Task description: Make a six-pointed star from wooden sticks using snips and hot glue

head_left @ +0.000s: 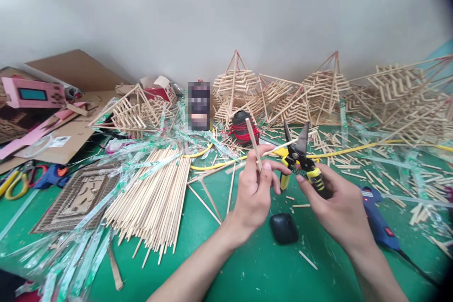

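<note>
My left hand (253, 193) is closed on thin wooden sticks. One wooden stick (252, 137) stands nearly upright from the fingers. A second, lighter stick (282, 146) slants up to the right, and its end reaches the cutter's jaws. In my right hand (336, 200) are hand shears (300, 146) with black and yellow grips, blades parted and pointing up. Whether the blades touch the stick, I cannot tell. Below the hands, a smooth black lump (284, 229) lies on the green table (247, 269). Left of my hands is a large bundle of wooden sticks (152, 193).
Stick pyramid frames (235, 85) line the wall. A black spool-like object wound with red cord (243, 128) stands before them. A blue glue gun (380, 222) lies right. Cut stick pieces (354, 165), a yellow cable (339, 152), plastic wrappers (71, 259) and cardboard (78, 132) are spread around.
</note>
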`<state>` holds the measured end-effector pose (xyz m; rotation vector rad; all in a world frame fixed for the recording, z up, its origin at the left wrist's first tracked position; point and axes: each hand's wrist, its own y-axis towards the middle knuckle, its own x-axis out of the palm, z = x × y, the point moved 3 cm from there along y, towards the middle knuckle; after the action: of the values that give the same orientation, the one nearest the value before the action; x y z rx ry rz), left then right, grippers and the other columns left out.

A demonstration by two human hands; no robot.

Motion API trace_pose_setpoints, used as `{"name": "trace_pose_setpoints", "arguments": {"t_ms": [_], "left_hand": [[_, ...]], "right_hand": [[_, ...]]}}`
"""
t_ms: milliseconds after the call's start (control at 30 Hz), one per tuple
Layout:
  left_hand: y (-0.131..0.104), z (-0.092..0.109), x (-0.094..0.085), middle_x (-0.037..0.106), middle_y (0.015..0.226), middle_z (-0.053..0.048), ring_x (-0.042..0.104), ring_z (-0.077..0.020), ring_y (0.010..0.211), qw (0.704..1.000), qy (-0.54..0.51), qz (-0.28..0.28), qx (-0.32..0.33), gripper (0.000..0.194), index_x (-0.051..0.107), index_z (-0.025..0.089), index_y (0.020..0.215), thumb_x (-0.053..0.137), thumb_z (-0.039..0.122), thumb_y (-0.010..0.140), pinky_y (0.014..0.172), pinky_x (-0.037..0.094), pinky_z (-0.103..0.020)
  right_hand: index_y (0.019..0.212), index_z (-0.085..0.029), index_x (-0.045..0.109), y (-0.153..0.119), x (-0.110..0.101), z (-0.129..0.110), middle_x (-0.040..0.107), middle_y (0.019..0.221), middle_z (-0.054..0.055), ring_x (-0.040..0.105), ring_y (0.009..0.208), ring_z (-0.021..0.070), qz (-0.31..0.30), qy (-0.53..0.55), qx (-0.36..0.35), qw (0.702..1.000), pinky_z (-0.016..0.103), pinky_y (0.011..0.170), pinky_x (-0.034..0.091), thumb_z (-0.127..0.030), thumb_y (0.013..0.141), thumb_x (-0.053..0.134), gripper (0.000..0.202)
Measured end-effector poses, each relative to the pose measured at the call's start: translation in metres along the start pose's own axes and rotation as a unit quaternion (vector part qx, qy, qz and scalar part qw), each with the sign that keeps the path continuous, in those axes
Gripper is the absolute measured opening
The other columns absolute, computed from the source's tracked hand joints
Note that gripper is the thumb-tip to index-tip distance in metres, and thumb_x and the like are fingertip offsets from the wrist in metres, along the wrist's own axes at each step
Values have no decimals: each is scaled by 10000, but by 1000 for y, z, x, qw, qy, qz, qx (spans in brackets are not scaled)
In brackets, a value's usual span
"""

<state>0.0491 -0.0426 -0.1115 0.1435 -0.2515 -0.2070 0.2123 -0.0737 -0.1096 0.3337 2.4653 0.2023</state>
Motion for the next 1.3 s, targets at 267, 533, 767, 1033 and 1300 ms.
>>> {"name": "trace_pose_setpoints", "arguments": {"t_ms": [267,533,767,1033,1300], "left_hand": [[28,-7,-9,777,1085,-127,503,-37,398,989,57,-43,-127,312,584,112,1260,427,211,1008,438,369,-196],[37,-8,-18,787,970,-145,541,-55,397,984,-7,-15,-177,437,455,53,1435,403,147,1012,417,354,-169],[16,-45,-1,779,878,-115,763,-181,675,961,-112,-117,-226,700,415,148,1525,623,524,974,661,562,-253],[14,-40,8,764,940,-106,737,-179,830,975,-44,-184,-118,655,590,161,1396,535,658,973,805,554,-296],[15,-35,-2,695,777,-51,660,-188,801,995,38,-93,-17,517,749,149,1071,514,604,1003,863,517,-328]], "right_hand": [[1034,-232,711,1,-22,-2,756,848,9,668,659,150,35,-51,-4,998,226,579,502,-418,885,662,244],[1038,-198,715,12,-9,12,774,812,45,726,698,230,-42,6,104,994,309,605,563,-496,761,696,407],[828,-177,737,-4,-7,44,773,794,91,752,692,245,-174,243,186,936,378,677,663,-442,781,746,269],[1450,-330,545,-42,-15,74,728,1303,95,706,1203,293,-94,338,132,927,481,1088,563,-295,894,689,575],[1372,-237,553,-21,22,54,686,1365,120,636,1315,290,-52,346,101,931,529,1193,463,-181,896,626,485]]}}
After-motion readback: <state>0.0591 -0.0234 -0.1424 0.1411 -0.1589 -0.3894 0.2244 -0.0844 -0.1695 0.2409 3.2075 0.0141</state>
